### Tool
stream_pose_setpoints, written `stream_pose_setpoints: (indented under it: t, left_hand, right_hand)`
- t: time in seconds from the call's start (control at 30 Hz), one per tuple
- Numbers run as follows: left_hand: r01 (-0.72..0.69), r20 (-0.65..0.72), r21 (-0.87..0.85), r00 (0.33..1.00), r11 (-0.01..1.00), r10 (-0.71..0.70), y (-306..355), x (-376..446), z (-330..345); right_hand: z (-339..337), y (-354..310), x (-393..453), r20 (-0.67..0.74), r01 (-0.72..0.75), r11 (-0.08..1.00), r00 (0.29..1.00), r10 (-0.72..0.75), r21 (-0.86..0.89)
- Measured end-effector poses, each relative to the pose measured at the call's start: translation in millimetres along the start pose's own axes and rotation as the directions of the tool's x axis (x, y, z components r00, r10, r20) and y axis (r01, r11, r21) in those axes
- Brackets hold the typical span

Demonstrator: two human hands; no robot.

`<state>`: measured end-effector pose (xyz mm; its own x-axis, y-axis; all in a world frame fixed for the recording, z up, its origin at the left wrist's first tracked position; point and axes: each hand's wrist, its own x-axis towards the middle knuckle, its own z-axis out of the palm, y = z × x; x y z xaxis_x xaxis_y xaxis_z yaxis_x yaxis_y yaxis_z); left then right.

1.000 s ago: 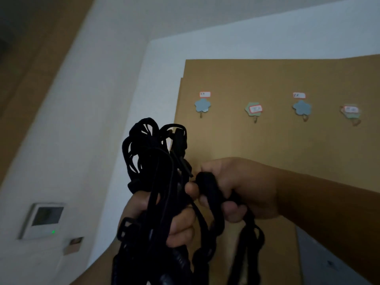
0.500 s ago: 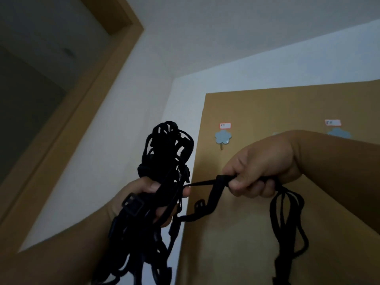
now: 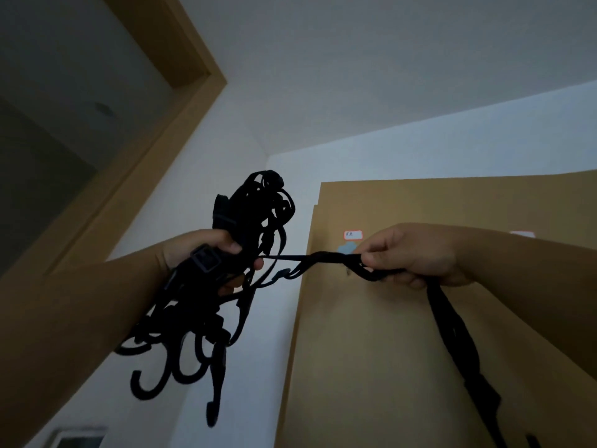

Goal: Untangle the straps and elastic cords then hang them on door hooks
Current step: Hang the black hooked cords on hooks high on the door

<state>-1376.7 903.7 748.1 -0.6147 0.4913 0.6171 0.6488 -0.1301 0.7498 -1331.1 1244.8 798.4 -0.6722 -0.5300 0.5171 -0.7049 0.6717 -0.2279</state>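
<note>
Head view: right hand (image 3: 416, 257) has drawn its strap (image 3: 323, 257) farther from the bundle (image 3: 255, 218).

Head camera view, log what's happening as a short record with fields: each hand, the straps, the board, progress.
left hand: clamped on the tangled bundle of black straps and elastic cords
right hand: pinching one black strap drawn sideways out of the bundle
strap tail: hangs down below the right hand
brown cardboard board: on the wall behind, pale blue flower-shaped hook partly hidden by the right hand
progress: strap still joined to bundle, nothing seen hung yet
</note>
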Motion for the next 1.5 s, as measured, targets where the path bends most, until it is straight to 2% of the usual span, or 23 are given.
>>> stream_pose_setpoints:
  t: [0.03,0.13,0.23,0.37,0.47,0.53,0.63,0.7,0.87,0.9,1.0,1.07,1.1,1.17,1.23,1.37,1.5]
  left_hand:
    - [-0.010,0.046,-0.016,0.999,1.000,0.011,0.7,0.9,2.2]
    - [-0.026,0.000,-0.016,1.000,1.000,0.026,-5.9,5.2,-7.8]
    - [-0.019,-0.001,0.025,1.000,1.000,0.019,-12.9,12.2,-12.7]
    - [-0.020,0.025,0.015,0.999,1.000,0.020,-18.3,22.4,-9.7]
    - [-0.024,-0.025,0.063,0.999,0.998,0.026,-16.7,31.7,-8.7]
    - [-0.017,-0.054,0.078,0.998,0.997,0.021,-15.9,40.2,-7.0]
    - [-0.003,-0.107,0.148,0.994,0.989,0.019,-17.4,50.3,-7.6]
    - [0.026,-0.132,0.171,0.991,0.985,-0.003,-22.9,53.7,-9.1]
    - [0.061,-0.146,0.104,0.988,0.993,-0.046,-50.0,62.5,-16.9]
    - [0.070,-0.136,0.089,0.989,0.994,-0.057,-55.9,63.2,-16.6]
    - [0.071,-0.072,0.043,0.995,0.997,-0.067,-69.0,61.0,-10.7]
    - [0.064,-0.019,0.005,0.998,0.998,-0.063,-74.1,57.1,-3.9]
    - [0.060,0.001,-0.019,0.998,0.998,-0.060,-76.4,55.6,-1.1]
    - [0.064,0.019,-0.046,0.998,0.997,-0.063,-81.0,52.1,5.7]
    - [0.074,-0.002,-0.034,0.997,0.997,-0.074,-85.1,49.2,15.0]
    - [0.067,-0.098,-0.017,0.993,0.998,-0.068,-92.7,43.3,31.2]
    - [-0.005,-0.212,-0.035,0.977,0.999,-0.002,-90.4,29.5,47.7]
  right_hand:
    - [1.1,-2.0,1.3,-0.026,0.029,0.999,0.999,-0.030,-0.041]
    - [2.4,-7.8,3.0,-0.049,0.036,0.951,0.997,-0.053,-0.306]
    - [2.8,-8.0,4.0,-0.039,-0.001,0.787,0.999,-0.030,-0.617]
    - [-1.6,-3.4,7.3,-0.133,-0.071,0.682,0.990,-0.040,-0.728]
    - [-1.3,1.9,12.6,-0.188,-0.087,0.486,0.969,-0.163,-0.869]
    - [1.7,7.8,18.0,-0.279,-0.178,0.379,0.932,-0.232,-0.908]
    - [10.8,16.0,29.1,-0.347,-0.287,0.290,0.920,-0.180,-0.913]
    - [19.0,17.1,35.0,-0.362,-0.305,0.288,0.917,-0.168,-0.908]
    - [34.4,15.0,47.9,-0.361,-0.332,0.219,0.926,-0.111,-0.918]
    - [37.0,10.7,47.8,-0.363,-0.335,0.235,0.928,-0.086,-0.912]
    - [41.4,-3.8,43.9,-0.345,-0.331,0.401,0.938,0.038,-0.854]
    - [43.8,-5.7,42.5,-0.306,-0.324,0.401,0.946,0.111,-0.857]
    - [45.8,-3.7,42.5,-0.303,-0.326,0.357,0.945,0.119,-0.876]
    - [52.8,4.6,41.9,-0.331,-0.340,0.260,0.940,0.079,-0.904]
    - [61.2,8.3,38.2,-0.338,-0.338,0.215,0.940,0.038,-0.916]
    - [71.6,4.0,29.3,-0.379,-0.364,0.304,0.925,0.011,-0.880]
    - [70.8,-11.0,20.2,-0.440,-0.401,0.316,0.896,-0.060,-0.860]
